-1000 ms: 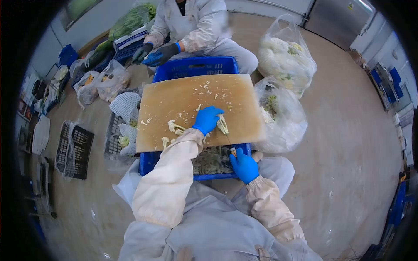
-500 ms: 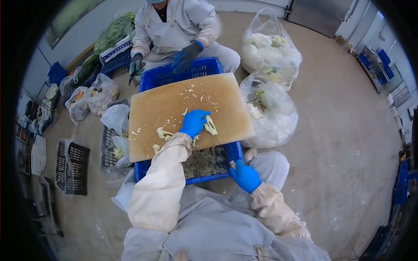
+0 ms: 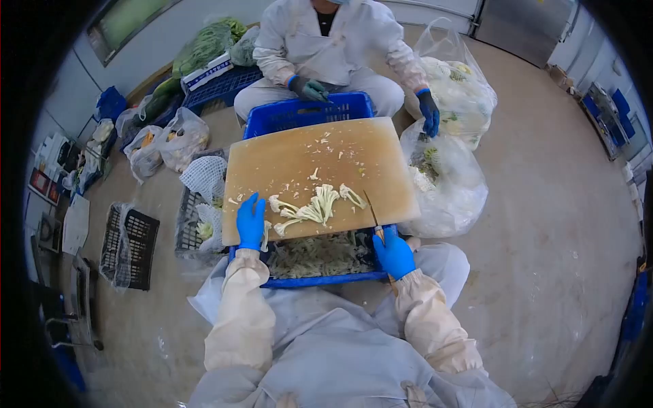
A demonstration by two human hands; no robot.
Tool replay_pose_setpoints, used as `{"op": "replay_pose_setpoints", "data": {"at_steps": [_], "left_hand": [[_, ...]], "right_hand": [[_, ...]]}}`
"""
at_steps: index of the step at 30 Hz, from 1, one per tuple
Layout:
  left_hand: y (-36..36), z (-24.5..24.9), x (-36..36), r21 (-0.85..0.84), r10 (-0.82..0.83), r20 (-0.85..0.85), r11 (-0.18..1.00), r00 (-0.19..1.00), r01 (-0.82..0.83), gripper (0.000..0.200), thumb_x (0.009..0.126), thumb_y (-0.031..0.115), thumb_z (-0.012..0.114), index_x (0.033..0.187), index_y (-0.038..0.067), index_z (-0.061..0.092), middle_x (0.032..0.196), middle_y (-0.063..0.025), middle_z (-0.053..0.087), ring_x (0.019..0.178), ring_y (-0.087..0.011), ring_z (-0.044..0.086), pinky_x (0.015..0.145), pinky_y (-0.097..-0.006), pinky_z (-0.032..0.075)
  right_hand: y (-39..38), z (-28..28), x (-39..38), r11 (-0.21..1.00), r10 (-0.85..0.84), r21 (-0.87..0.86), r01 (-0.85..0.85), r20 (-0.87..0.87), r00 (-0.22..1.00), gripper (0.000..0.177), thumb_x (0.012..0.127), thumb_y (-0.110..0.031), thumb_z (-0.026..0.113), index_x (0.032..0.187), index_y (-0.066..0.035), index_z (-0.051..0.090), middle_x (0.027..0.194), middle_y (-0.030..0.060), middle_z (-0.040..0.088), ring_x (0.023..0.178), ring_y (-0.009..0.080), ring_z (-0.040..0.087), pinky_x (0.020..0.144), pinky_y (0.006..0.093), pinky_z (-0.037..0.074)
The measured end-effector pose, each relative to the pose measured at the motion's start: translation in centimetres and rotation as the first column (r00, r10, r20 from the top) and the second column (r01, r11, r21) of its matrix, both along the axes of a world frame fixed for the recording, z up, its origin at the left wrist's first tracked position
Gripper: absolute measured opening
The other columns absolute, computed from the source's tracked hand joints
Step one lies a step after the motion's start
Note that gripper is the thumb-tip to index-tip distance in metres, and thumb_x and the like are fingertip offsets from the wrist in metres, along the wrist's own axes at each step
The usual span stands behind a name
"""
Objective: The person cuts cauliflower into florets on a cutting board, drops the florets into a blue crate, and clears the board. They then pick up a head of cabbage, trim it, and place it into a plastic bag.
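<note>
My right hand (image 3: 396, 253), in a blue glove, is closed round the handle of a knife (image 3: 371, 206); its thin blade points up over the right front of the cutting board (image 3: 374, 149). My left hand (image 3: 251, 221), also blue-gloved, rests at the board's left front edge with its fingers stretched out. Between my hands lie several cut cauliflower florets (image 3: 320, 204), pale with long stems. Small white crumbs are scattered over the board. The board lies across a blue crate (image 3: 326, 279), which holds pale trimmings below its front edge.
Opposite me sits a person (image 3: 333, 54) in dark gloves, one hand above a bag of cauliflower (image 3: 442, 190). Another full bag (image 3: 456, 95) stands behind it. On the left are a black crate (image 3: 129, 248), bagged vegetables (image 3: 183, 139) and stacked greens (image 3: 207, 51).
My left hand has let go of a cauliflower piece and moved left to the board's edge. The knife now points up over the board. The other person's hand has moved to the bag.
</note>
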State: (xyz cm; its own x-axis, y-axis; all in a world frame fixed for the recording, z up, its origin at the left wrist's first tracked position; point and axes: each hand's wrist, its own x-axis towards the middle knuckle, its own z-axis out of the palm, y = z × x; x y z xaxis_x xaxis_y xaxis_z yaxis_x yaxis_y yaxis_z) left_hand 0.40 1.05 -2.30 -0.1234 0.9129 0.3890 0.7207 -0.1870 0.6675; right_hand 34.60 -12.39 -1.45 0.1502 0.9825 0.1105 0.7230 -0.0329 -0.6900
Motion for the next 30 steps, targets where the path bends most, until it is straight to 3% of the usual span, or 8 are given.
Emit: {"op": "replay_pose_setpoints", "data": {"at_steps": [4,6,7,9,15,21,23,30], "left_hand": [[-0.1,-0.8,3.6,-0.034,-0.162,0.066,0.986,0.985,0.165,0.039,0.086,0.022,0.058,0.118,-0.001,0.053,0.115,-0.0179,0.056,0.104,-0.0278,0.055,0.092,-0.0356,0.041],[0.6,0.2,6.8,-0.107,-0.264,0.401,0.938,0.877,0.331,0.042,0.084,0.023,0.061,0.119,0.003,0.053,0.118,-0.0160,0.054,0.108,-0.0275,0.052,0.095,-0.0369,0.039],[1.0,0.7,8.0,-0.102,-0.265,0.404,0.938,0.875,0.331,0.042,0.084,0.023,0.061,0.119,0.003,0.053,0.118,-0.0160,0.054,0.108,-0.0275,0.052,0.095,-0.0369,0.039],[1.5,1.8,9.9,0.010,-0.572,-0.048,0.820,0.819,0.573,0.044,0.080,0.024,0.064,0.121,0.008,0.054,0.118,-0.0130,0.054,0.109,-0.0277,0.049,0.097,-0.0379,0.037],[-2.3,4.0,9.7,-0.120,-0.731,-0.064,0.681,0.679,0.722,0.043,0.075,0.027,0.068,0.114,0.011,0.058,0.112,-0.0108,0.056,0.105,-0.0286,0.050,0.093,-0.0376,0.039],[-6.9,5.0,7.0,-0.240,-0.712,0.074,0.667,0.698,0.705,0.032,0.076,0.026,0.068,0.103,0.009,0.063,0.099,-0.0108,0.061,0.091,-0.0275,0.057,0.082,-0.0356,0.045],[-7.1,5.1,6.3,-0.214,-0.587,0.192,0.757,0.786,0.617,0.029,0.077,0.024,0.067,0.102,0.008,0.063,0.098,-0.0120,0.062,0.090,-0.0285,0.058,0.080,-0.0361,0.046],[0.4,2.5,8.4,-0.033,-0.357,-0.147,0.934,0.923,0.356,0.024,0.080,0.020,0.061,0.101,0.008,0.063,0.102,-0.0130,0.061,0.096,-0.0313,0.055,0.082,-0.0391,0.044]], "right_hand": [[1.1,-0.1,-0.8,0.997,0.062,0.045,-0.063,0.025,0.998,0.032,0.086,-0.034,0.050,0.096,-0.003,0.048,0.072,0.0231,0.060,0.067,0.0399,0.059,0.060,0.0500,0.045],[2.1,-1.0,-1.0,0.984,0.179,-0.016,-0.178,0.076,0.981,0.035,0.087,-0.036,0.048,0.101,-0.004,0.048,0.072,0.0226,0.061,0.068,0.0393,0.060,0.059,0.0493,0.045],[2.2,-0.8,-1.0,0.984,0.179,-0.013,-0.178,0.081,0.981,0.035,0.087,-0.036,0.048,0.101,-0.004,0.048,0.072,0.0226,0.061,0.068,0.0393,0.060,0.059,0.0493,0.045],[2.3,-0.3,-0.8,0.969,0.248,-0.037,-0.246,0.102,0.963,0.036,0.087,-0.037,0.047,0.102,-0.004,0.048,0.072,0.0221,0.061,0.066,0.0392,0.060,0.058,0.0492,0.045],[-1.3,2.1,0.6,0.939,0.339,-0.102,-0.327,0.134,0.931,0.032,0.086,-0.036,0.050,0.095,-0.006,0.048,0.069,0.0211,0.060,0.062,0.0379,0.060,0.056,0.0494,0.045],[-4.7,3.9,0.5,0.881,0.466,-0.180,-0.438,0.172,0.868,0.029,0.085,-0.034,0.052,0.094,-0.008,0.048,0.064,0.0171,0.059,0.060,0.0358,0.059,0.051,0.0470,0.045],[-5.1,4.0,0.6,0.868,0.489,-0.174,-0.464,0.147,0.860,0.029,0.085,-0.034,0.052,0.094,-0.008,0.048,0.064,0.0170,0.059,0.060,0.0359,0.059,0.051,0.0473,0.045],[-4.8,5.9,1.5,0.921,0.389,-0.055,-0.386,0.069,0.918,0.029,0.084,-0.031,0.055,0.094,-0.005,0.047,0.067,0.0188,0.058,0.062,0.0371,0.059,0.052,0.0472,0.044]]}}
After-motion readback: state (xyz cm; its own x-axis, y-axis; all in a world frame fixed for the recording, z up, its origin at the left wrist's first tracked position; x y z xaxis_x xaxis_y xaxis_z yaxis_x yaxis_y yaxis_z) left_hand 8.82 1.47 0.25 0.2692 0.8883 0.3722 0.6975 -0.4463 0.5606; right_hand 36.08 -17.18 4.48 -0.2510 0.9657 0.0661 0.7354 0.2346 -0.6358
